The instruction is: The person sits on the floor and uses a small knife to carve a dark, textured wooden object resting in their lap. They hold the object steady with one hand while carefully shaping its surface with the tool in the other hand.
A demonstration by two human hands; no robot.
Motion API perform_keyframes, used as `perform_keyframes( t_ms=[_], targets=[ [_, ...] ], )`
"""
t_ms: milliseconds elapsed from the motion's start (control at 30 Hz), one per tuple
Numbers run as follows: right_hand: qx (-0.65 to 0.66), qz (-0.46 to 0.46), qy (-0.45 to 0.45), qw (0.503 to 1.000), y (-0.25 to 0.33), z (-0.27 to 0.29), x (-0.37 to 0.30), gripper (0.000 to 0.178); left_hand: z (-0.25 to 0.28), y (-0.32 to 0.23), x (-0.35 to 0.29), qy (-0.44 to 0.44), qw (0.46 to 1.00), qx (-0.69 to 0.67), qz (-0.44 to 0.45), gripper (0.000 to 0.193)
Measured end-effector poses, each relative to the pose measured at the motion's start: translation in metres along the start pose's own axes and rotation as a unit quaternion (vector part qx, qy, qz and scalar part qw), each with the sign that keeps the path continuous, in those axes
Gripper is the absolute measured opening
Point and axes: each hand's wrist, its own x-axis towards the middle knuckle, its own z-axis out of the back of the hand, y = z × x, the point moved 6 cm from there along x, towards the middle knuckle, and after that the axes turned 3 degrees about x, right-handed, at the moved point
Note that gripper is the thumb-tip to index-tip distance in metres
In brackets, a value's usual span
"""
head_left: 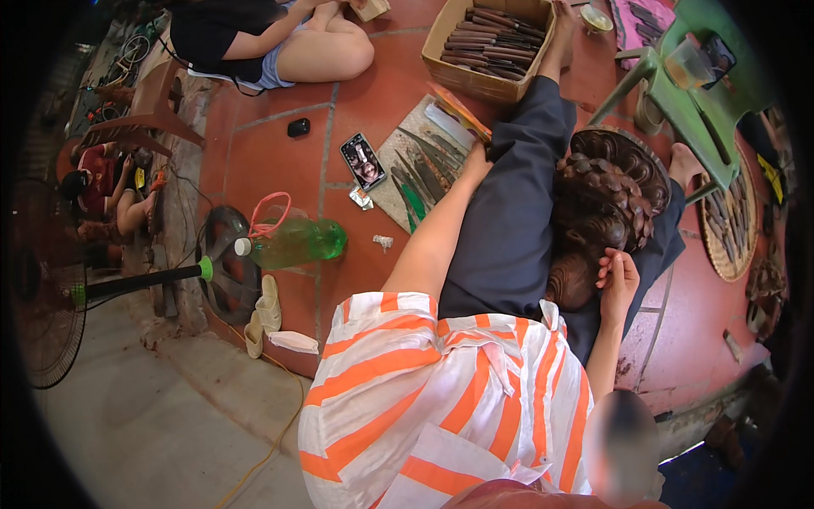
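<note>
A dark brown carved wooden piece (606,191) with curls and leaf-like relief rests between my trousered legs. Beside its lower rounded end is my right hand (619,276), fingers curled in and nothing visible in them. My left hand (480,159) reaches past my left thigh to a board (392,182) on the floor. Its fingers are largely hidden by the trouser leg, next to a flat orange strip (458,110) and a pale grey block (449,125). Several long metal carving chisels (428,161), some with green parts, lie on that board.
A cardboard box (432,53) full of wooden-handled tools stands ahead. On the floor at left are a phone (363,161), a green bottle (301,241) and a fan (144,280). A green chair (695,110) and a tool basket (731,263) stand right. Another person (280,51) sits ahead left.
</note>
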Motion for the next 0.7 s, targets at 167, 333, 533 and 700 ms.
perform_keyframes(
  t_ms=[167,333,533,700],
  targets=[
    [-0.001,-0.007,-0.009,1.000,-0.002,0.002,-0.002,0.022,0.021,-0.016,-0.015,0.015,0.999,0.029,0.014,0.042],
    [-0.002,-0.004,-0.004,1.000,0.001,0.000,-0.002,0.023,0.060,-0.010,-0.049,-0.038,0.996,0.069,-0.042,0.027],
    [0.001,-0.002,0.000,1.000,0.001,0.000,-0.002,0.023,0.134,0.071,-0.096,-0.156,0.977,0.089,0.115,0.020],
    [0.005,-0.003,0.002,1.000,0.001,-0.001,-0.002,0.022,0.168,0.130,-0.120,-0.160,0.964,0.086,0.194,0.015]
  ],
)
